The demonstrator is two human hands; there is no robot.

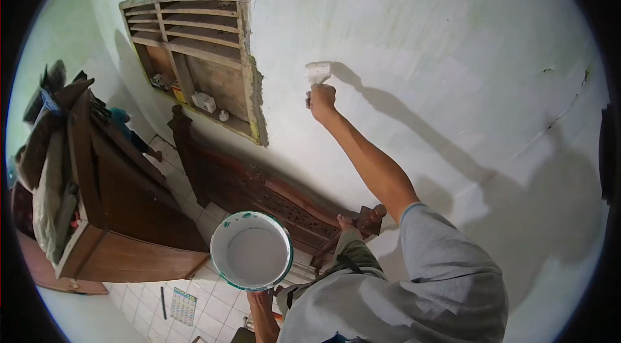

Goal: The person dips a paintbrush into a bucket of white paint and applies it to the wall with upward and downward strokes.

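Note:
My right hand (321,100), arm stretched up and forward, is wrapped round the handle of a wide paintbrush (317,71). Its white-coated bristle end lies against or just off the pale green wall (414,84), where whiter patches show. Low in front of me, my left hand (262,304) holds a round paint bucket (251,250) by its near side. Its fingers are mostly hidden under the bucket. White paint fills part of the bucket, and green smears mark the rim.
A louvred wooden window frame (194,52) with small items on its ledge is at left. Below runs a carved wooden bed headboard (259,194), my bare foot (346,221) by its post. A loaded brown cabinet (136,214) stands left; someone in teal is partly hidden behind it. White tiles (213,307) cover the floor.

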